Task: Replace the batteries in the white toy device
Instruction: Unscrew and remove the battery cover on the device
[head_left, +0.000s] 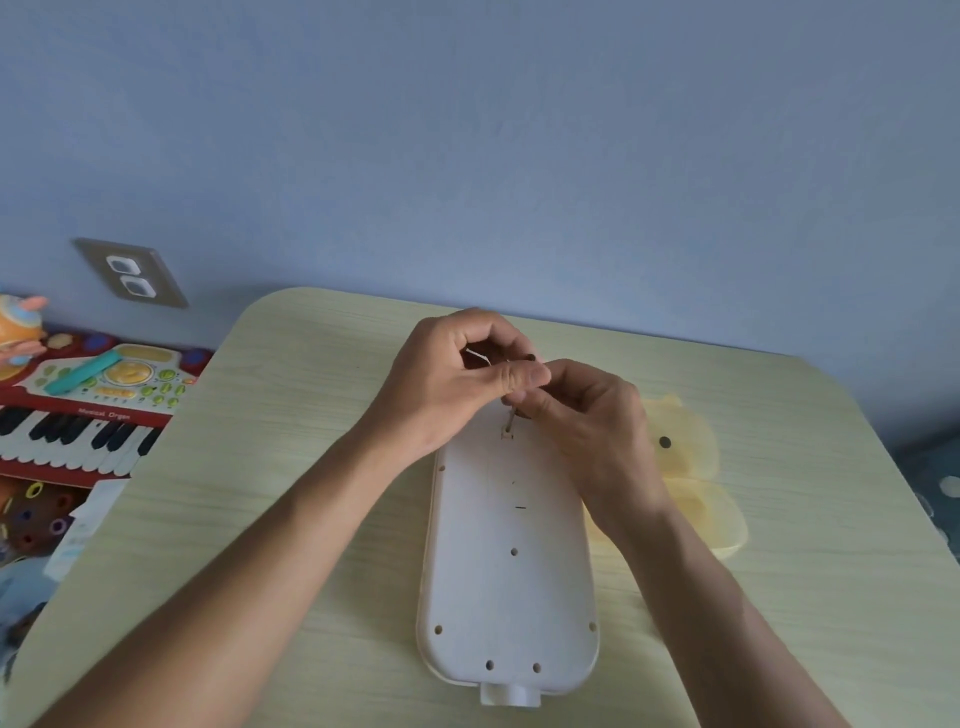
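The white toy device (506, 561) lies flat on the pale wooden table (291, 467), back side up, with several screw holes showing. Both hands meet over its far end. My left hand (447, 379) is curled, its fingers closed around a small dark part with a white strip that is mostly hidden. My right hand (587, 421) pinches a thin brownish tool (510, 418), whose tip touches a small notch in the device's back. Whether any batteries are there I cannot tell, since the hands cover that end.
A pale yellow plastic piece (685, 467) with a dark dot lies just right of the device, under my right wrist. Off the table's left edge sit a red toy keyboard (78, 421) and other toys. A wall socket (130, 273) is on the blue wall.
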